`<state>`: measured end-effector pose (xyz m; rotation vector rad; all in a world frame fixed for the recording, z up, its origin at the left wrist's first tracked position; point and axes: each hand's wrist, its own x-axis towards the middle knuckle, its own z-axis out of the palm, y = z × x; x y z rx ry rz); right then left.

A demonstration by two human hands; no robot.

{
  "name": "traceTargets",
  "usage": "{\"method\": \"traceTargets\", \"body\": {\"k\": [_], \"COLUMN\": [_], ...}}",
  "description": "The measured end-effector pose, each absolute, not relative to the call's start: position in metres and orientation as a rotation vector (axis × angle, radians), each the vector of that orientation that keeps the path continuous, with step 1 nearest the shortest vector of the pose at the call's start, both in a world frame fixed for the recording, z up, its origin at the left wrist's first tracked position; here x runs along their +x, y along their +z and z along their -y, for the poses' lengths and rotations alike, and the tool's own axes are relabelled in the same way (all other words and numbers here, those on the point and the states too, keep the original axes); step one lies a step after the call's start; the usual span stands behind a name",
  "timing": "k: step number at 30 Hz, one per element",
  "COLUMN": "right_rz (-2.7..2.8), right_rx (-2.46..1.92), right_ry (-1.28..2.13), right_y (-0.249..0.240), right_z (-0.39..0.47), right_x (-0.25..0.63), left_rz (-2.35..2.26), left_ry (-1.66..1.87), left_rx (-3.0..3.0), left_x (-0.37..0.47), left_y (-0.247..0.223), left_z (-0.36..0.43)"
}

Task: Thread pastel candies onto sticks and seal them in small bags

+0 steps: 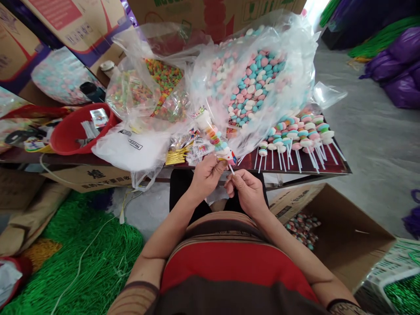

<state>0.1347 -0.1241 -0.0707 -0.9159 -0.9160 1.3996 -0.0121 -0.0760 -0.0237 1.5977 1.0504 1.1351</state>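
Note:
A candy skewer [215, 136] in a clear printed wrapper stands out over the table's front edge, its white stick pointing down toward me. My left hand [207, 174] pinches the lower end of the wrapper. Just to the right, my right hand [244, 186] has its fingers closed at the white stick below the wrapper. Behind the skewer lie flat printed wrappers [199, 148] and a bundle of gold ties [176, 156]. Unwrapped candy skewers [297, 136] rest in a pile on the right part of the table, sticks toward me.
Open bags of pink, blue and white candies [252, 87] and of small colourful candies [164, 83] fill the table's back. A red basin [75, 131] and white bag [131, 148] are at left. An open carton [348, 232] with wrapped candies stands at lower right.

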Motion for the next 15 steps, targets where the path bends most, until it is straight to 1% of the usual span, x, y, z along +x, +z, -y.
{"method": "traceTargets", "body": {"k": [5,9,12,15], "right_rz": [0.961,1.005,1.053,1.087], "right_rx": [-1.009,-1.008,-0.993,-1.009], "right_ry": [1.326,1.341,1.345,1.323], "right_y": [-0.071,-0.069,-0.066,-0.062], "right_z": [0.124,0.126,0.127,0.126], "right_x": [0.134,0.131,0.131,0.134], "left_rz": [-1.059,-0.998,-0.949,-0.905], "left_ry": [1.153,1.106,1.016,1.02], "left_rx": [1.918,2.033,1.974,1.677], "left_x": [-0.008,-0.008,-0.014,-0.02], "left_y": [-0.028,-0.03,-0.027,-0.022], "left_z": [0.072,0.072,0.07,0.066]}}
